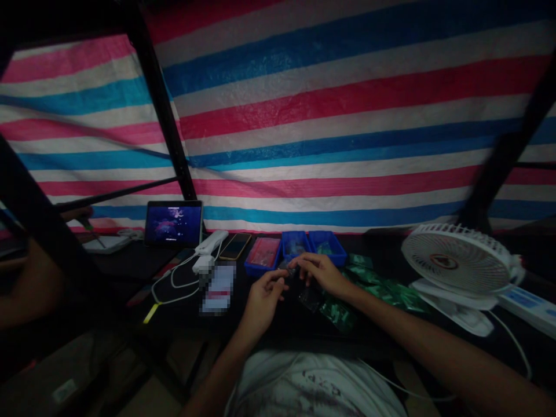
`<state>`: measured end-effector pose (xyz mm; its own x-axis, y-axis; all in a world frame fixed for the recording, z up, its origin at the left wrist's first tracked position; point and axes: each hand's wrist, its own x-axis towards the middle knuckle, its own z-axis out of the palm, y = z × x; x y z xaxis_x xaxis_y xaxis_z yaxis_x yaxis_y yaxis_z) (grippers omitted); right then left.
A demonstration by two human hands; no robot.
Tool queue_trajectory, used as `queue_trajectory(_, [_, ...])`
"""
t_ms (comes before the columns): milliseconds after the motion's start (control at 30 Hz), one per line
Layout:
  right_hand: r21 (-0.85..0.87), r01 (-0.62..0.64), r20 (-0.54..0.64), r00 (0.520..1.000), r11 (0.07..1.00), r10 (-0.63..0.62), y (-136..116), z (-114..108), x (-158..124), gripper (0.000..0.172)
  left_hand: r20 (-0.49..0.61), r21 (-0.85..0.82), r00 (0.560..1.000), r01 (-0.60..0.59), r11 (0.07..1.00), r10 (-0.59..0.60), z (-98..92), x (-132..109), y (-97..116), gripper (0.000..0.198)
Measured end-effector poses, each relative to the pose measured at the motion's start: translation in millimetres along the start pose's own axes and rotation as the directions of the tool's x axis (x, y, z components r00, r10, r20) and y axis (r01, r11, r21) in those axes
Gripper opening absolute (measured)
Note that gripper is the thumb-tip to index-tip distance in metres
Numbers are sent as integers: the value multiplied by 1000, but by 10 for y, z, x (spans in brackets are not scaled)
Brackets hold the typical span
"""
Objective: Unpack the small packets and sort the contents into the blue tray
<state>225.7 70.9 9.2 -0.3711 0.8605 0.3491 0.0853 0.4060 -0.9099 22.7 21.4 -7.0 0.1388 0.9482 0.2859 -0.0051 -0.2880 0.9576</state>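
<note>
Above the dark tabletop my left hand (pixel 264 298) and my right hand (pixel 321 272) meet with their fingertips close together. Both are closed in a pinch. Something small and clear shows faintly around the fingertips, too dark to name. Just beyond the hands stand small blue trays: one holds pink plastic packets (pixel 263 252), another (pixel 295 244) holds small clear items, and a third (pixel 326 246) holds greenish ones. Below my right hand lie a dark clear packet (pixel 311 298) and a green shiny packet (pixel 339 314). More green packets (pixel 386 286) are heaped by my right forearm.
A white fan (pixel 456 260) stands on the right, beside a white box (pixel 530 310). Leftward are a phone (pixel 235 247), a blurred-out phone-like thing (pixel 218 289), a white power strip (pixel 212 242) with cables and a tablet (pixel 174 223). Another person's arm (pixel 32 284) shows behind a dark post.
</note>
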Motion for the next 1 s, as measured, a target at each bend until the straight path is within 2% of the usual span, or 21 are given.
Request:
queue_trajectory(133, [-32, 37, -17, 999, 999, -38, 12, 0, 12, 34, -11, 11, 999, -42, 999, 42, -10, -1, -4, 29])
queue_trajectory(233, [24, 33, -14, 999, 999, -33, 26, 12, 15, 32, -24, 12, 999, -44, 999, 44, -11, 0, -3, 28])
queue_trajectory(367, [74, -8, -16, 1000, 997, 9, 50, 20, 8, 41, -22, 20, 999, -32, 999, 33, -9, -1, 8, 29])
queue_trajectory(433, [10, -9, -5, 1000, 1000, 9, 50, 11, 5, 39, -12, 21, 999, -39, 999, 39, -12, 1, 11, 30])
queue_trajectory(533, [-143, 84, 15, 996, 986, -83, 25, -7, 2, 27, -19, 19, 999, -46, 999, 46, -21, 9, 3, 31])
queue_trajectory(633, [-244, 139, 5, 990, 960, -142, -5, -18, -3, 26, -32, 20, 999, -37, 999, 38, -25, 15, -15, 33])
queue_trajectory(700, [-215, 72, 13, 997, 974, -70, -8, -17, -9, 28, -33, 12, 999, -33, 999, 33, -21, 16, -33, 34])
queue_trajectory(800, [-85, -42, 69, 996, 996, 48, 8, -2, -21, 34, -46, -5, 998, -37, 999, 37, -13, 14, -63, 35])
queue_trajectory(900, [-12, -40, 96, 995, 999, 41, 7, 19, -28, 34, -71, -16, 997, -37, 999, 36, -11, 16, -84, 36])
queue_trajectory(1000, [-20, -13, 73, 997, 1000, 14, -27, 26, -29, 33, -72, -8, 997, -36, 999, 35, -12, 20, -81, 34])
